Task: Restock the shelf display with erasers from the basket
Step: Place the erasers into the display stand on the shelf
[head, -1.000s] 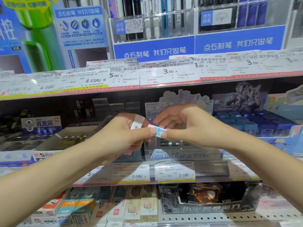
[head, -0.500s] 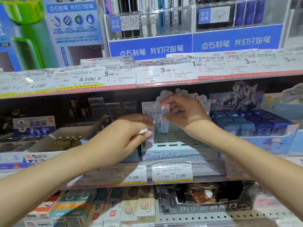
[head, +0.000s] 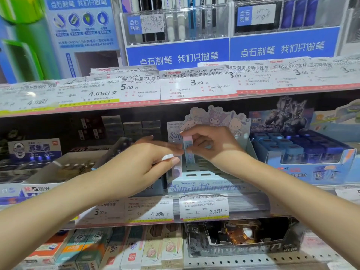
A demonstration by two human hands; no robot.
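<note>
A pale blue cartoon-character display box [head: 206, 187] with empty slots stands on the middle shelf. My right hand [head: 212, 145] pinches a pink-topped, pale blue eraser [head: 188, 151] upright over the box's left slots. My left hand [head: 144, 162] is just left of it, shut on a white-ended eraser [head: 176, 164] that points down at the box's left edge. The basket is out of view.
A blue box of sharpeners [head: 303, 152] stands right of the display, an open white carton [head: 64, 168] left of it. Price tags [head: 203, 206] line the shelf edge. Pencil boxes [head: 152, 248] and a dark carton [head: 239, 238] fill the shelf below; pen racks [head: 175, 24] stand above.
My right hand took the pale blue eraser from beside my left hand, turned it upright and carried it up over the display box. My left hand shifted slightly toward the box with its own eraser.
</note>
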